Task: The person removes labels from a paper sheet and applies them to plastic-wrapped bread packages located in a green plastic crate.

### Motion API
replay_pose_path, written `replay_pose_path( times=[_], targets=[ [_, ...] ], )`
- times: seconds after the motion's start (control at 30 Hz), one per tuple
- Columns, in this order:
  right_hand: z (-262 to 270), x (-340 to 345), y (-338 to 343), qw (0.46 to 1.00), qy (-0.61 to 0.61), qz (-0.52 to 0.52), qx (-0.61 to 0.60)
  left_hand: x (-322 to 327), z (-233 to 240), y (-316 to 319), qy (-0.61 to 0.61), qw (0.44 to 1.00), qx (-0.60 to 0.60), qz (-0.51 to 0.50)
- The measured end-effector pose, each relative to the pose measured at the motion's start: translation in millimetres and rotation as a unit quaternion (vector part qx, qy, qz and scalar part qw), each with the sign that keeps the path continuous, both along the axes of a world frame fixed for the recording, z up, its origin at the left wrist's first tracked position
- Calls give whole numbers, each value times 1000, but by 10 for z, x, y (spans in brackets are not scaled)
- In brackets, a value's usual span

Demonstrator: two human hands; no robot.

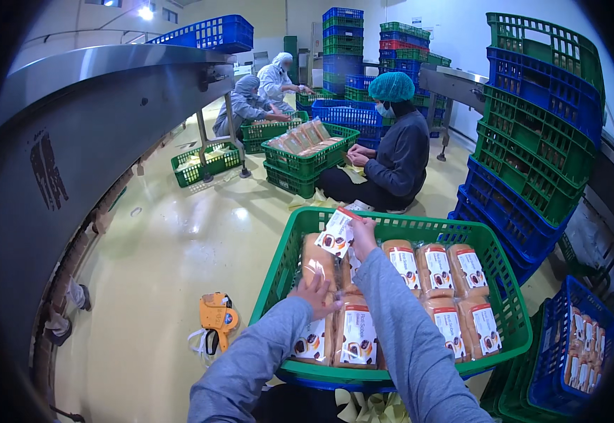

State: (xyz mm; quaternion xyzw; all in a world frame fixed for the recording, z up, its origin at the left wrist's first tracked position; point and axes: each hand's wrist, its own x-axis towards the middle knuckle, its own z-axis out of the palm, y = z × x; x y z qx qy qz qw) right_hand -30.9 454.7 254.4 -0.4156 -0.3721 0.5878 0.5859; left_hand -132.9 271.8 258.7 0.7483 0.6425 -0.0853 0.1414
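Note:
A green plastic crate (503,355) stands before me, holding rows of plastic-wrapped bread loaves (358,338). Most visible loaves carry a white label with a red band and printed pictures. My right hand (364,233) pinches one such label (334,232) by its red end, above the crate's far left part. Directly below it is a wrapped loaf (317,256) whose visible top bears no label. My left hand (315,297), fingers spread, rests at that loaf's near end. My right forearm hides some loaves in the middle.
An orange handheld labeler (219,320) lies on the floor at left. Stacked crates (534,143) rise at right, beside a blue crate of loaves (571,338). A steel conveyor frame (100,106) runs along the left. A seated co-worker (399,143) and two others work beyond.

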Motion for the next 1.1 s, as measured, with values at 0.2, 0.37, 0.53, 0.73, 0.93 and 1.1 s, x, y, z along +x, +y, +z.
replay_pose_path(
  times=[0.2,0.37,0.53,0.73,0.93,1.1],
  targets=[
    [-133,1,37,991,-38,127,12,120,72,-49,8,996,-69,-50],
    [-214,-203,-147,961,-196,195,10,71,103,-77,33,992,-105,-58],
    [-388,-146,-152,930,-315,176,74,75,0,-8,33,993,-86,-70],
    [-145,-400,-862,718,-655,-23,233,-20,11,-72,37,992,-109,-46],
    [-515,-359,-643,684,-643,135,317,95,111,-73,70,991,-94,-71],
    [-464,-427,-852,689,-679,120,222,-17,50,-53,1,992,-74,-100]
  ],
)
